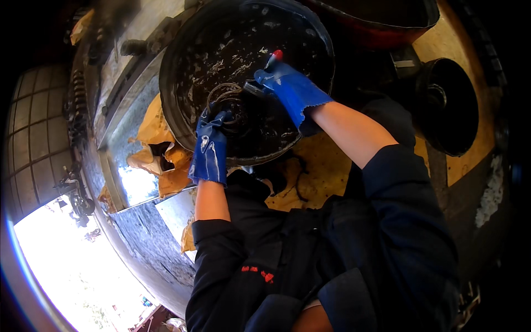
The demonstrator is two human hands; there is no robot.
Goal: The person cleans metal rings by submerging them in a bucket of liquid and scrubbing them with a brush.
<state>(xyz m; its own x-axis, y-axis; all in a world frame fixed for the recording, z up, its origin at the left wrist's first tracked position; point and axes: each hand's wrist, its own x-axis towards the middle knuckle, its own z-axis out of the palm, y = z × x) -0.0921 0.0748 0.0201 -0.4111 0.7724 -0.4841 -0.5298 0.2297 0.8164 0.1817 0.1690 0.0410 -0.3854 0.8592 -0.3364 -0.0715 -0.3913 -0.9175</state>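
Note:
My left hand, in a wet blue rubber glove, is closed on the near left edge of a round metal part with thin rings. The part is dark and wet, and its lower side blends into the shadow. My right hand, gloved the same way, is closed round a tool with a red end. The tool's dark, flat end is right beside the ringed part; whether they touch I cannot tell. Both hands are over a large round black tub with dark, shiny liquid in it.
At the upper right stands another big tub with a reddish side. A dark round container lies to the right. Torn brown paper lies left of the black tub, and stained yellowish board shows below it.

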